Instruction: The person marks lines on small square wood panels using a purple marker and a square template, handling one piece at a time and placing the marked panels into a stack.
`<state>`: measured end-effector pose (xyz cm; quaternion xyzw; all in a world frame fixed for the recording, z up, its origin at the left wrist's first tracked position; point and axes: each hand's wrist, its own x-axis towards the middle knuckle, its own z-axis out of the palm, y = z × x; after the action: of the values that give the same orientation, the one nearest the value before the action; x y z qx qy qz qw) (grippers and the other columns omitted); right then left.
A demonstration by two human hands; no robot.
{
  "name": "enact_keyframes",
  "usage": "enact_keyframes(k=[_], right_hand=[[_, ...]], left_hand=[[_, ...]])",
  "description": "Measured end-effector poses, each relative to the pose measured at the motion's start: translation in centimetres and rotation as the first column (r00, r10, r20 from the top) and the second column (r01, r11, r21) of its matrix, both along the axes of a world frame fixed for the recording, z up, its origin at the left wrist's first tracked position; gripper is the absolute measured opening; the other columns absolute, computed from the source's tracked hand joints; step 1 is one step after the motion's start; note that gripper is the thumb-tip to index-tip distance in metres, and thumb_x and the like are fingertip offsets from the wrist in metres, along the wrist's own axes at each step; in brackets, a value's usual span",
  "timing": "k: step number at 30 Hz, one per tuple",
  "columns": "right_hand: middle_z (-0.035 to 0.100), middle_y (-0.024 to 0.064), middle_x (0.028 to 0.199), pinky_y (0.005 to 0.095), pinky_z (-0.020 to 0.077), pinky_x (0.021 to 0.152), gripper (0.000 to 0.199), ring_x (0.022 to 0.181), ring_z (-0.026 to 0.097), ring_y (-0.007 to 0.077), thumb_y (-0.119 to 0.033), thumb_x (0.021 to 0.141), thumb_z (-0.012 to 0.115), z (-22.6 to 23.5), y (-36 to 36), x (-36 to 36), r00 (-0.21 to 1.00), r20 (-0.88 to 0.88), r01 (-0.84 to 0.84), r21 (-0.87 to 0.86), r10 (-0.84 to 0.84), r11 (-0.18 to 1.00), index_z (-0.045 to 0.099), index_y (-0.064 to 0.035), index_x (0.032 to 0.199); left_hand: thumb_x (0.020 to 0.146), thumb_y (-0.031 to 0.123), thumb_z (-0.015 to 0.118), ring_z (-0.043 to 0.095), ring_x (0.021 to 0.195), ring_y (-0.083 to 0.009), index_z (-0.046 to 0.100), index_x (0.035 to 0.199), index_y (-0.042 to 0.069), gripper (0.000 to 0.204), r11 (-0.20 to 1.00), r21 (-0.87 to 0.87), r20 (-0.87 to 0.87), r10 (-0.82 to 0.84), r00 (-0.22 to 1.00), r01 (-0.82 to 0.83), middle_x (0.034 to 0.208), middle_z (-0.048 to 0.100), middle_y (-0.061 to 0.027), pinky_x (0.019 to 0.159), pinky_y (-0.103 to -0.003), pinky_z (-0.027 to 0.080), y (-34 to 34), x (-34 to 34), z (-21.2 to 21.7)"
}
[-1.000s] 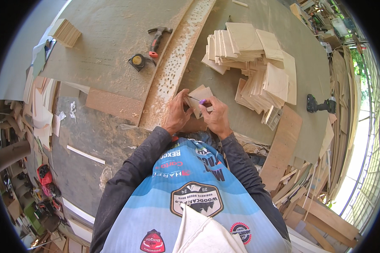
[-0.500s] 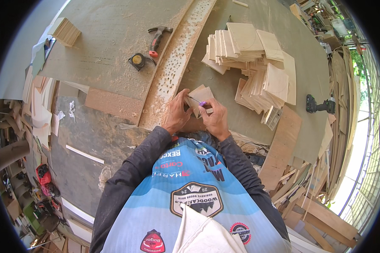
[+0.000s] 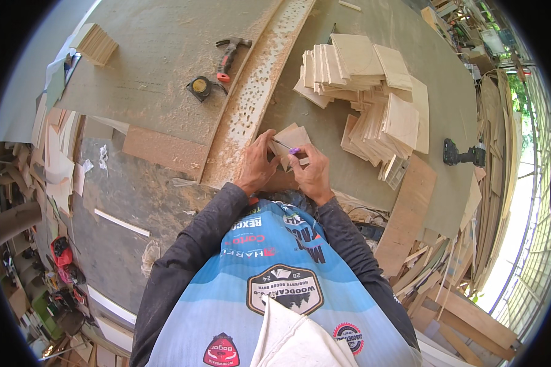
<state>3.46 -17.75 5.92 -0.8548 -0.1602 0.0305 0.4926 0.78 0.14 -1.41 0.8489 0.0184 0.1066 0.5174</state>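
Just right of the sawdusty board, near the table's front edge, are small pale plywood squares [image 3: 297, 134], overlapping at angles. My left hand [image 3: 258, 164] grips their left side, its index finger at the far corner and the thumb nearer me. Between the thumb and fingers of my right hand [image 3: 313, 175] is a slim pencil-like stick with a purple end [image 3: 295, 151]. Its thin dark shaft slants across the top square, and the tip reaches my left index finger. My hands partly cover the squares, so how many there are is hidden.
A long board with holes [image 3: 251, 85] and sawdust crosses the table. Left of it lie a claw hammer [image 3: 228, 58] and a tape measure [image 3: 200, 87]. Plywood tiles [image 3: 382, 116] stand stacked to the right, beyond them a cordless drill [image 3: 464, 153]. Another tile stack [image 3: 95, 44] sits far left.
Both hands, the stick and the plywood squares keep practically the same place. The whole view has shifted very slightly.
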Motion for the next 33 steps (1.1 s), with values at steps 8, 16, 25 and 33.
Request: enact_keyframes(k=[8,16,25,33], right_hand=[[0.074,0.0202,0.102,0.0402,0.0653,0.069,0.015,0.087,0.077,0.0347,-0.005,0.096,0.076,-0.1,-0.1,0.2,0.996,0.084,-0.033,-0.020,0.034,0.999,0.068,0.0030,0.106],[0.074,0.0204,0.103,0.0409,0.0635,0.072,0.016,0.087,0.077,0.0351,-0.004,0.095,0.076,0.3,0.1,0.0,0.998,0.064,-0.021,-0.005,0.021,1.000,0.069,0.0027,0.107],[0.073,0.0209,0.102,0.0435,0.0621,0.076,0.016,0.089,0.076,0.0377,-0.005,0.096,0.076,-0.4,-0.1,0.0,0.998,0.052,-0.040,-0.008,0.041,0.999,0.068,0.0019,0.108],[0.076,0.0162,0.103,0.0330,0.0635,0.065,0.017,0.091,0.079,0.0256,-0.004,0.096,0.078,-1.6,-0.8,2.0,0.985,0.067,-0.157,-0.067,0.162,0.985,0.071,0.0019,0.110]], left_hand=[[0.077,0.002,0.090,0.072,0.085,-0.0277,0.064,0.139,0.005,0.068,1.000,0.023,-0.004,0.001,1.000,-0.001,0.120,0.073,-0.0147,0.078,-0.039,0.059,0.0,-0.1,0.3],[0.077,0.002,0.090,0.071,0.086,-0.0274,0.064,0.139,0.005,0.067,0.999,0.041,0.007,-0.005,1.000,0.004,0.120,0.072,-0.0145,0.078,-0.039,0.057,0.0,-0.1,0.3],[0.077,0.001,0.089,0.071,0.086,-0.0282,0.063,0.139,0.004,0.067,0.999,0.044,0.012,-0.011,1.000,0.010,0.120,0.072,-0.0150,0.079,-0.040,0.057,0.0,-0.1,0.3],[0.077,0.000,0.088,0.072,0.088,-0.0297,0.063,0.139,0.004,0.067,0.999,0.038,-0.004,-0.004,1.000,0.004,0.120,0.072,-0.0161,0.080,-0.040,0.059,-0.1,-0.2,1.0]])
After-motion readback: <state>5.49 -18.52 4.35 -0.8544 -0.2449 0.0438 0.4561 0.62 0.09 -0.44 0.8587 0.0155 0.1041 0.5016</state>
